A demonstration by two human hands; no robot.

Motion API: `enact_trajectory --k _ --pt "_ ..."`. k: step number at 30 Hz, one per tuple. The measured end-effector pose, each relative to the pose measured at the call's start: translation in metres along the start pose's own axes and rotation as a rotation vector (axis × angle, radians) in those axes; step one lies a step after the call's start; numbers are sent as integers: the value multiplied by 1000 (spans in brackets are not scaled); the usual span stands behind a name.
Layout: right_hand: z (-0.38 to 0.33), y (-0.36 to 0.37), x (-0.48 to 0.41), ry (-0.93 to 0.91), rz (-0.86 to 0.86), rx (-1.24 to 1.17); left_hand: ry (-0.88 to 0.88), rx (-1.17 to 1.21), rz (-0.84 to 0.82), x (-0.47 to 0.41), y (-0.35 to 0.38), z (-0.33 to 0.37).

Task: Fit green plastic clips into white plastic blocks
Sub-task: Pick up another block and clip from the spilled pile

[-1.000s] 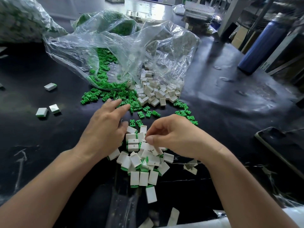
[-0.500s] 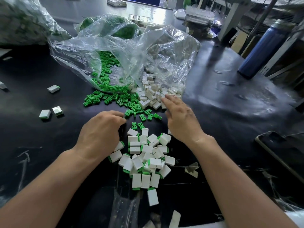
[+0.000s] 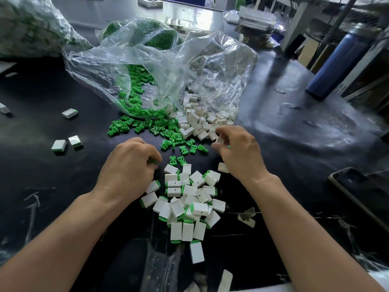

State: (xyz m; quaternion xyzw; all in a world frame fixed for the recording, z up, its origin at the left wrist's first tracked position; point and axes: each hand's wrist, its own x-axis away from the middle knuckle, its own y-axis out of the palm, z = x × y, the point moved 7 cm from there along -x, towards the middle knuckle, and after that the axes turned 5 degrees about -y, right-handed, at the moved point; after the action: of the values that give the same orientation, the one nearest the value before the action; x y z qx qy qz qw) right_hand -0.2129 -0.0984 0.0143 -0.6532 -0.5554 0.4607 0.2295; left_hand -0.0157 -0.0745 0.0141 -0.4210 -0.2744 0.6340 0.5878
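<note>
My left hand [image 3: 128, 165] lies curled on the black table and pinches a green clip [image 3: 153, 161] at its fingertips. To the right, my right hand [image 3: 240, 150] holds a white block [image 3: 220, 140] between thumb and fingers, just in front of the loose white blocks [image 3: 200, 123]. Loose green clips [image 3: 147, 125] spill from the clear plastic bag [image 3: 160, 66] beyond my hands. A pile of white blocks with green clips fitted [image 3: 187, 199] lies between my wrists.
Three fitted blocks [image 3: 59, 145] lie apart at the left. A blue bottle [image 3: 334, 66] stands at the back right. A dark tray [image 3: 362, 192] sits at the right edge. Another full bag [image 3: 31, 28] fills the back left corner.
My right hand left the pile between my wrists, reached to the loose white blocks and picked one up. My left hand curled and took a green clip.
</note>
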Motion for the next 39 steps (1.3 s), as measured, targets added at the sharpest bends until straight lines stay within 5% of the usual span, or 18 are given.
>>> enact_trajectory --k 2,6,11,16,23,39 --pt "-5 -11 2 -2 83 -107 -33 156 24 2 -3 0" --pt "-36 -16 14 -142 112 -228 -309 882 -179 5 7 2" --pt "-74 -13 33 -386 135 -221 -307 1195 -380 15 10 23" --pt "-89 -10 43 -491 97 -212 -365 1275 -415 19 17 22" --pt "-81 -19 39 -407 134 -314 -510 1345 -403 17 22 14" --pt "-55 -12 32 -135 17 -467 -408 1306 -277 14 15 12"
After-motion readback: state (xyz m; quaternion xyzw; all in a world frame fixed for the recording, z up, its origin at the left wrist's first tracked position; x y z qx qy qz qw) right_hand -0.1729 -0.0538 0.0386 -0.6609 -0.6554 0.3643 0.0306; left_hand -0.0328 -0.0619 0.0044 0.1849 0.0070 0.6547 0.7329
